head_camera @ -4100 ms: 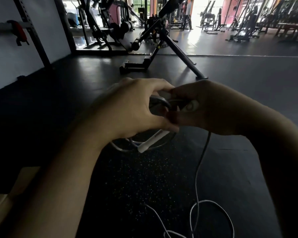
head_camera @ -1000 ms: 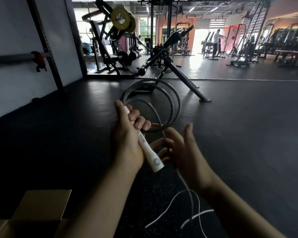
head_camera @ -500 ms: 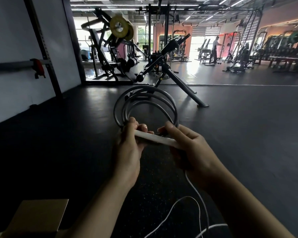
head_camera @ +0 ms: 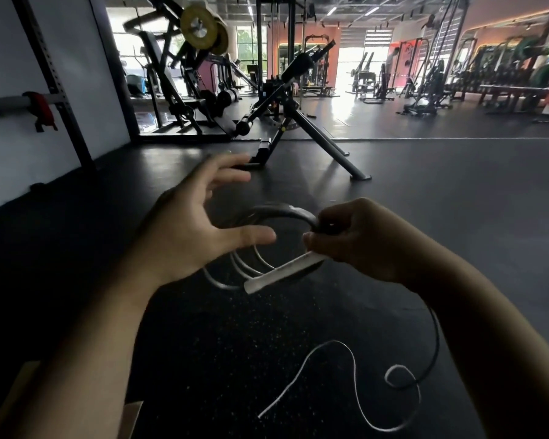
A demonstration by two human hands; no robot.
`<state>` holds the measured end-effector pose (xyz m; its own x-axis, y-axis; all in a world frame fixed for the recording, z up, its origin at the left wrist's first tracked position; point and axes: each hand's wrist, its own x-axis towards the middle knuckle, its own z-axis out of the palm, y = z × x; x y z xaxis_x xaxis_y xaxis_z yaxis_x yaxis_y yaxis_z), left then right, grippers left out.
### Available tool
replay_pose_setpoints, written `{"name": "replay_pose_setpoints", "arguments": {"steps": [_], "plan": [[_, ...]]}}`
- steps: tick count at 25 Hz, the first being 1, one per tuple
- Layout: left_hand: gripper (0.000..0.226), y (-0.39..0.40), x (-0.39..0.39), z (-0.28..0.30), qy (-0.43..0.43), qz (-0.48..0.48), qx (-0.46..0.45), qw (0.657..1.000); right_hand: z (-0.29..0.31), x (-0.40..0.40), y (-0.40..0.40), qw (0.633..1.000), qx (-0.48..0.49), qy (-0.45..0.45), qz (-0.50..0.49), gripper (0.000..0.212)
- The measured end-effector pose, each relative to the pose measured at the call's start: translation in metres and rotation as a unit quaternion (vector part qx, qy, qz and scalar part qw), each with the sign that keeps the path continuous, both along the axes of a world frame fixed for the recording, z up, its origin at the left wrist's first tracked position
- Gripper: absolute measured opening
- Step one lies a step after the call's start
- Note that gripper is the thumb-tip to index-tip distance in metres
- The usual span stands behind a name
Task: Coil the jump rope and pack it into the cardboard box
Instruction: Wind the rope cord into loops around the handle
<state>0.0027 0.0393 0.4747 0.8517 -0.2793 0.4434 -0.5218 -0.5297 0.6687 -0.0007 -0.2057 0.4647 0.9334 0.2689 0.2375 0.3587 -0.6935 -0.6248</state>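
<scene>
A tan cardboard box [head_camera: 130, 416] shows only as a flap corner at the bottom left edge, behind the left forearm; its inside is out of view, so what it holds cannot be told. There is one thin whitish-grey jump rope [head_camera: 355, 365], gathered into several loops, perhaps three or four, too blurred to count surely; one white tube-shaped handle [head_camera: 282, 273] is visible, slanting down to the left. The right hand [head_camera: 358, 240] is curled tight round the bunched loops and the upper end of that handle, holding the coil in the air above the floor; the left hand [head_camera: 187, 229] is spread wide, fingers straight and apart, holding nothing, just beside the coil's left side. From under the right wrist the loose rope drops and wanders in curves over the dark speckled rubber floor [head_camera: 222, 343], its tail ending near the bottom middle. Beyond the hands stands a black angled exercise bench frame [head_camera: 298, 122]; one yellow weight plate [head_camera: 200, 28] sits on a machine further back; bare floor stretches wide to the right.
</scene>
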Motion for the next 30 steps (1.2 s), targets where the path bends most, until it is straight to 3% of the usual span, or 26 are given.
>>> {"name": "replay_pose_setpoints", "arguments": {"steps": [2, 4, 8, 10, 14, 18, 22, 25, 30], "plan": [[0.102, -0.017, -0.012, 0.006, -0.002, -0.010, 0.135, 0.991, 0.002, -0.002, 0.008, 0.998, -0.060, -0.013, 0.015, 0.026], [0.100, -0.035, -0.018, 0.003, 0.014, -0.013, 0.203, 0.979, 0.004, -0.005, 0.014, 0.996, -0.090, -0.018, 0.018, 0.028], [0.098, -0.041, -0.014, -0.003, 0.021, -0.001, 0.181, 0.983, 0.003, -0.009, 0.020, 0.996, -0.082, -0.033, 0.016, 0.016], [0.095, -0.037, -0.011, -0.006, 0.040, -0.005, 0.149, 0.988, 0.001, -0.008, 0.018, 0.999, -0.027, -0.013, 0.028, 0.038], [0.042, -0.032, -0.008, -0.010, 0.062, -0.090, 0.017, 0.994, 0.003, -0.005, 0.009, 0.964, 0.221, 0.061, 0.135, 0.039], [0.032, -0.022, -0.002, -0.010, 0.102, -0.071, -0.192, 0.973, 0.002, -0.001, 0.001, 0.968, 0.239, 0.004, 0.072, 0.044], [0.018, -0.021, 0.014, -0.011, 0.151, 0.055, -0.493, 0.855, -0.012, -0.003, 0.016, 0.944, 0.320, 0.046, 0.058, 0.055], [0.025, -0.044, 0.007, -0.019, 0.192, 0.139, -0.556, 0.797, -0.021, -0.015, 0.051, 0.925, 0.375, 0.029, 0.059, 0.051], [0.038, -0.059, -0.001, -0.030, 0.198, 0.165, -0.562, 0.786, -0.029, -0.014, 0.065, 0.905, 0.424, -0.015, -0.016, 0.029]]}}
